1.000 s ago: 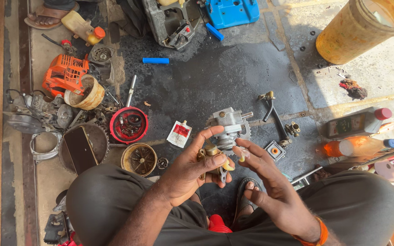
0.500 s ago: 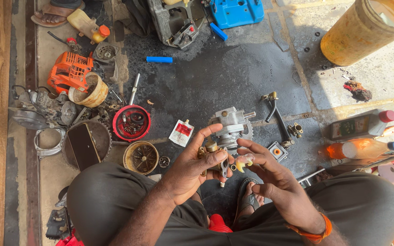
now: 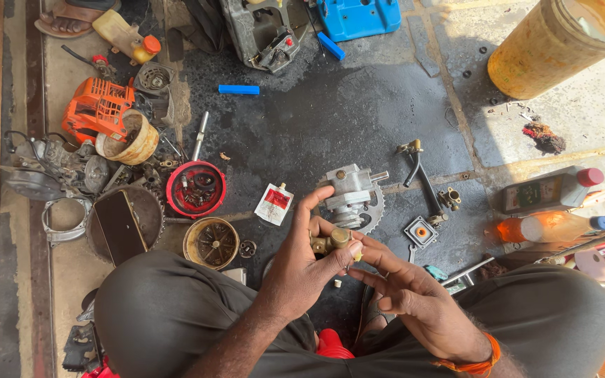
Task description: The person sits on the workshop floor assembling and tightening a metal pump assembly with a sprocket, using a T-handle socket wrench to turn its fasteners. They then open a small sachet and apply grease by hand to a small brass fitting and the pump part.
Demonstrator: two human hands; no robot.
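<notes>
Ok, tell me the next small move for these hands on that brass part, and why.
Probably bring the right hand fingertips fully onto the small brass fitting to steady it. The left hand alone pinches it in mid-air, the right fingers only reach its end, and a tiny loose piece lies on the floor just below.

Small fitting [image 3: 330,243] between both hands, left hand [image 3: 301,269] gripping it, right hand [image 3: 414,301] touching from the right. Gear housing [image 3: 350,192] on the floor [image 3: 330,126] just behind. Packet [image 3: 274,204] left of housing; round cover [image 3: 195,188] farther left. Bucket [image 3: 561,45] at far right corner. Bottles [image 3: 547,192] at right edge.
</notes>
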